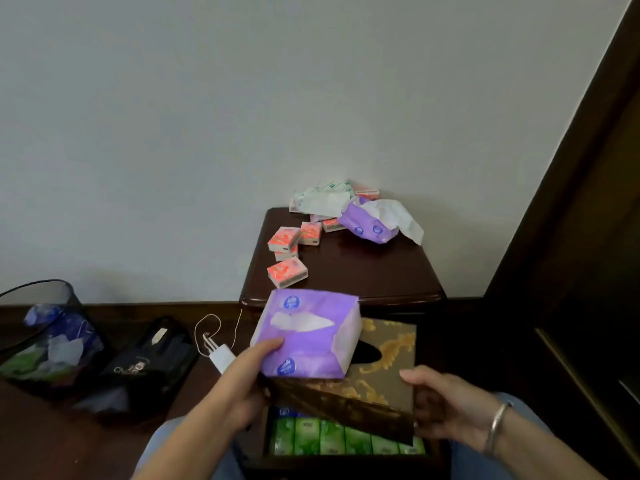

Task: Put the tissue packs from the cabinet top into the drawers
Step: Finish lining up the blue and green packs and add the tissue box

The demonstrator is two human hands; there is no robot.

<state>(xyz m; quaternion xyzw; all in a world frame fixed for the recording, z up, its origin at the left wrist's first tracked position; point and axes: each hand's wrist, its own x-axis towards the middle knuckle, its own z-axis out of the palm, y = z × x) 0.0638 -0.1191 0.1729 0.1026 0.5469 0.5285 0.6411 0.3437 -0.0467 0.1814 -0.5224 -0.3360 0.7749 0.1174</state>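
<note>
Head camera looks forward and down, close above the cabinet (346,268).

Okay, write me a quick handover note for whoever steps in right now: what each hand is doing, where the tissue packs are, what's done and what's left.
Left hand: gripping the purple tissue pack and the left edge of the brown-and-gold tissue box.
Right hand: holding the box's right edge.
Both are held above the open drawer, which already holds a row of green packs.
Left on the cabinet top: several small red packs, an opened purple pack with tissue spilling out, and a pile of green-and-white packs at the back.
Next: stow the held pack, then clear the top.
</note>
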